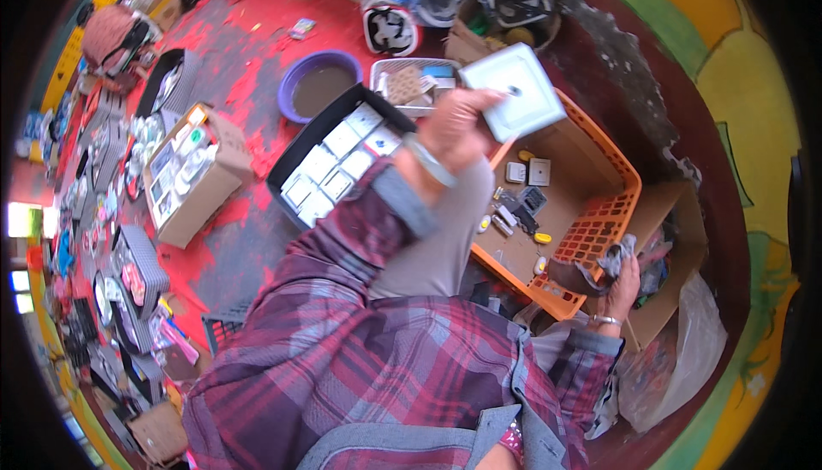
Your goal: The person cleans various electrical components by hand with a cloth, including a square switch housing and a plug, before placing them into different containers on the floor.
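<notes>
White square piece [535, 93] is gripped at its near left edge by the left hand [456, 132], thumb pressed on the top face; it is held up, flat face showing, raised above the far end of the orange crate [635, 189]. A small dark mark is seen near its middle. Crumpled grey cloth [615, 256] is held by the right hand [623, 288], fingers curled around it, at the crate's near right corner.

In the crate, between the two hands, small white boxes [539, 171], yellow pieces [543, 238] and dark bits are scattered on a brown base. Left of the left hand, a black bin [392, 112] is filled with white square items [318, 162]. Just beyond that hand, a white basket [377, 79] is placed; farther left, a purple basin [287, 98] of murky liquid. Right of the right hand, an open cardboard box [690, 223] is seen, with a clear plastic bag [699, 320] near it.
</notes>
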`<state>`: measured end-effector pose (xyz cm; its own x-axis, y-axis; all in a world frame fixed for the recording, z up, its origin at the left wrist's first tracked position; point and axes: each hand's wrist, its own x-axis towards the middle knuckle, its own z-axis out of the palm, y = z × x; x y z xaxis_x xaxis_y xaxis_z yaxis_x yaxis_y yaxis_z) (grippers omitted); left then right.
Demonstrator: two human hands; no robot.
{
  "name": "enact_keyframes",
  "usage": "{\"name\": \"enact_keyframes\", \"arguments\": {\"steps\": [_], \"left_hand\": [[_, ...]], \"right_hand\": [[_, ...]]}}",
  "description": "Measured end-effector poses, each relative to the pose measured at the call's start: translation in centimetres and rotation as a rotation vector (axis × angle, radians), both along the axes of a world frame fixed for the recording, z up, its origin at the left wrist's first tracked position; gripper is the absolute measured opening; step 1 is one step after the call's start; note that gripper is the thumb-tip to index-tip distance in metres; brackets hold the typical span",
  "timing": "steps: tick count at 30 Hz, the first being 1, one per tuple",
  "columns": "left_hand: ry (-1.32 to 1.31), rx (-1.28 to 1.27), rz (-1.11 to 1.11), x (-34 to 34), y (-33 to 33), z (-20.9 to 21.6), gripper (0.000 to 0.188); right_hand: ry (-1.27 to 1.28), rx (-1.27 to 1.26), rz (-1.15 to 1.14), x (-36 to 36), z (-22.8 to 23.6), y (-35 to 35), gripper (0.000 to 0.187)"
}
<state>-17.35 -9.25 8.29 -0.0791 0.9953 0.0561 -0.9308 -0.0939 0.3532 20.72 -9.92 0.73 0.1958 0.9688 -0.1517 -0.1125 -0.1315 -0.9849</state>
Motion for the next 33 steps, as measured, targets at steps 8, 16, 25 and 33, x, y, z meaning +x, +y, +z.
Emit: {"name": "enact_keyframes", "arguments": {"steps": [8, 16, 25, 33], "left_hand": [[0.403, -0.416, 0.692, -24.4, -17.8, -12.1, 0.037], [0.039, -0.976, 0.816, -24.8, -26.6, -26.6, 0.034], [0.056, -1.126, 0.507, -15.6, -17.7, -34.6, 0.028], [0.116, -1.052, 0.461, -13.4, -12.7, -36.1, 0.030]], "right_hand": [[-0.100, -0.176, -0.127, 4.1, -3.5, -2.9, 0.034], [-0.232, -0.234, -0.055, 5.9, -7.3, -1.8, 0.034], [-0.137, -0.312, -0.006, 3.7, -7.3, -2.7, 0.031], [-0.121, -0.373, -0.007, 2.5, -7.6, -2.2, 0.032]]}}
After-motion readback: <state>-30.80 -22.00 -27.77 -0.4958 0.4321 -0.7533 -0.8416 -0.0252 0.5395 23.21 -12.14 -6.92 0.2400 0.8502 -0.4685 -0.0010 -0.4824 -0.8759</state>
